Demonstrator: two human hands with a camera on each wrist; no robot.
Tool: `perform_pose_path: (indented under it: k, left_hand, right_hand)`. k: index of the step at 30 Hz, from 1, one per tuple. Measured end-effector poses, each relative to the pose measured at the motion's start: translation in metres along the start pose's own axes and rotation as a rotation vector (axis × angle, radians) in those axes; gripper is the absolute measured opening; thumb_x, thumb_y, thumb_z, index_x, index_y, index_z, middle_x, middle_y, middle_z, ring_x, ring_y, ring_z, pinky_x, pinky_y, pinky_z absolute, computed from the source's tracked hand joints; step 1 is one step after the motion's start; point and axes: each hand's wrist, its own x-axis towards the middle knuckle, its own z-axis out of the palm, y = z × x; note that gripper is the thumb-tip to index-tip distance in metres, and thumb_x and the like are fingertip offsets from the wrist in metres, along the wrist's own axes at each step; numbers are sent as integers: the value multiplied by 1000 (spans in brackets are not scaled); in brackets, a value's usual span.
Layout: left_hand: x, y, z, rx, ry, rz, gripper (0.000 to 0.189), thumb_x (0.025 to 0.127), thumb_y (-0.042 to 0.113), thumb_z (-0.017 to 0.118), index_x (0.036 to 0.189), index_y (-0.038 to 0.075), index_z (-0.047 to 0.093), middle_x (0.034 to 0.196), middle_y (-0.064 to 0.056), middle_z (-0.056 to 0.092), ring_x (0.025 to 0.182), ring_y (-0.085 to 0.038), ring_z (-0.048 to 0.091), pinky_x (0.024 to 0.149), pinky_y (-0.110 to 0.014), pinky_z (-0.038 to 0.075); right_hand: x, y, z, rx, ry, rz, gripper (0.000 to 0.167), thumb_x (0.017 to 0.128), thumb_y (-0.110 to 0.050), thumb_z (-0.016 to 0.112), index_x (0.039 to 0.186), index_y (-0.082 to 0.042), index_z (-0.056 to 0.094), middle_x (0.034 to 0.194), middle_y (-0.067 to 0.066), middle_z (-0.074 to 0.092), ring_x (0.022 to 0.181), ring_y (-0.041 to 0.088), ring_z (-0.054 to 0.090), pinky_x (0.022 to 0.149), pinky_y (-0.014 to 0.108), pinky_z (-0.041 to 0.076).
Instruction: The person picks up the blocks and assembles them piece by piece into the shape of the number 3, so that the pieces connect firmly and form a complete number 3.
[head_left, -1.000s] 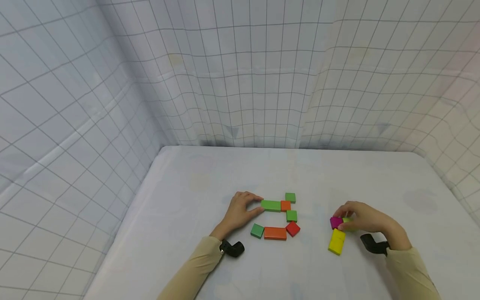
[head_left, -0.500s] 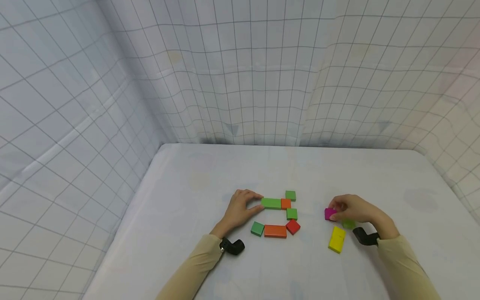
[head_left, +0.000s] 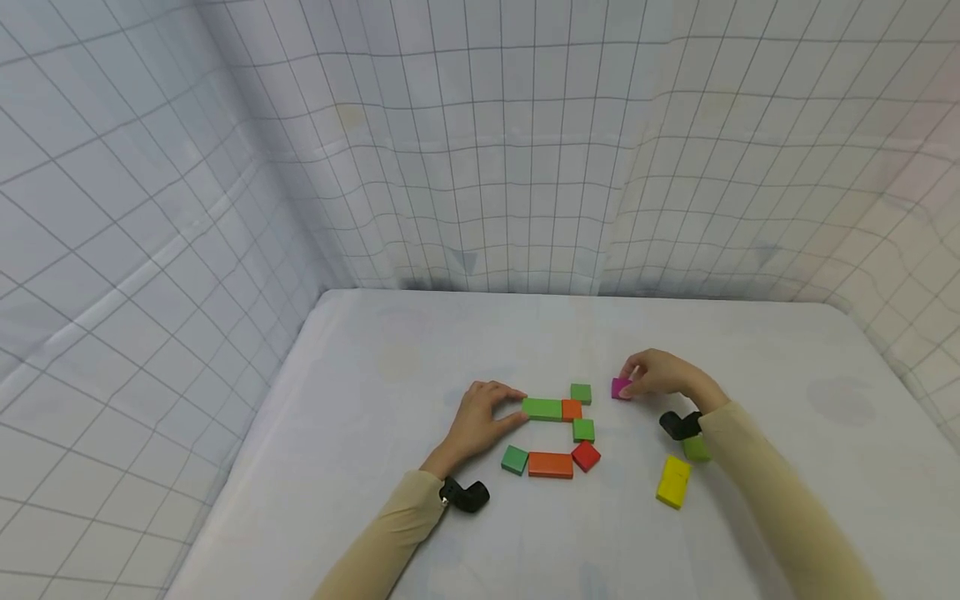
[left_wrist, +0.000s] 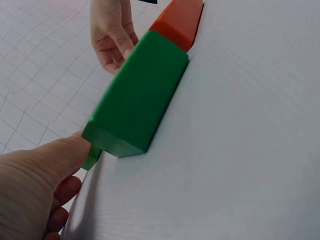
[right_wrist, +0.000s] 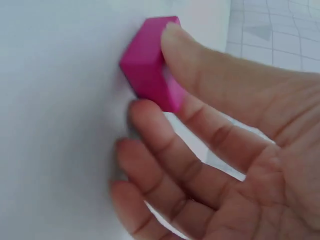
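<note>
Magenta shows between the right hand's thumb and fingers: the small magenta block point(head_left: 621, 388) is pinched in the right hand point(head_left: 656, 372) and now sits out on the left of that grip, near the upper green block point(head_left: 581, 394) but apart from it. For the work in hand, this appears to be a transfer partway through, the piece having been brought up to the arranged blocks without joining them. Whether it is lifted or sliding on the table point(head_left: 420, 533) I cannot tell.

A second earlier, the same block lay against the yellow piece point(head_left: 673, 482) and beside the lime block point(head_left: 697, 449); both have stayed behind, now nearer the person than the right grip, with the lime one beside the right forearm. Half a second ago the magenta block was already clear of the yellow one, though farther right than now.

The left hand point(head_left: 480, 417) has not shifted: thumb and index finger are clamped on the near end of the light green oblong block point(head_left: 542, 408). Beyond that grip, the small orange block point(head_left: 572, 409) touches the oblong's far end. Nearer the person, the long orange block point(head_left: 551, 465) and red block point(head_left: 586, 455) look unmoved.
</note>
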Motion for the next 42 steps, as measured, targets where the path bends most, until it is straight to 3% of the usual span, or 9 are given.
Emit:
perform_pose_path:
  k: [6,12,19,24,31,42]
  left_hand:
    - [0,-2,2,9,-7,7,31,85,34,72,111,18,69,108,4,63,104,-19,48,91,-38,36]
    - [0,-3,1,8,-7,10,31,85,35,72,111,18,69,108,4,63,104,-18,48,91,-38,36]
    - [0,-1,-1,-4,-4,12,31,84,33,73,110,17,70,108,2,63,102,-20,48,90,-39,36]
    - [0,1,-2,3,-5,9,31,84,32,73,111,16,70,107,1,63,101,-20,48,90,-39,36]
    - [0,1,-1,2,-5,9,31,84,32,73,111,16,70,107,1,64,100,-20,48,89,-39,36]
    - [0,0,1,7,-5,1,31,84,32,73,111,17,70,108,2,63,102,-19,48,89,-38,36]
  right_hand:
    - [27,-10,6,95,1,32,32,87,-24,70,114,-7,66,84,8,55,76,21,48,68,32,40]
    - [39,-13,13,176,32,41,37,89,-18,66,124,-8,63,92,10,54,77,22,48,67,30,39]
    - [43,-12,20,265,121,76,41,86,-25,71,119,-2,64,110,14,60,91,26,49,76,33,44]
    - [44,-10,24,267,102,33,38,87,-25,69,119,-4,65,113,13,60,100,28,48,85,40,41]
    - [39,-12,25,259,51,-60,33,90,-17,65,120,-4,64,106,9,60,96,27,47,81,39,39]
    - [37,-14,26,230,39,-58,35,91,-18,64,124,-7,63,107,11,57,97,28,46,79,40,38]
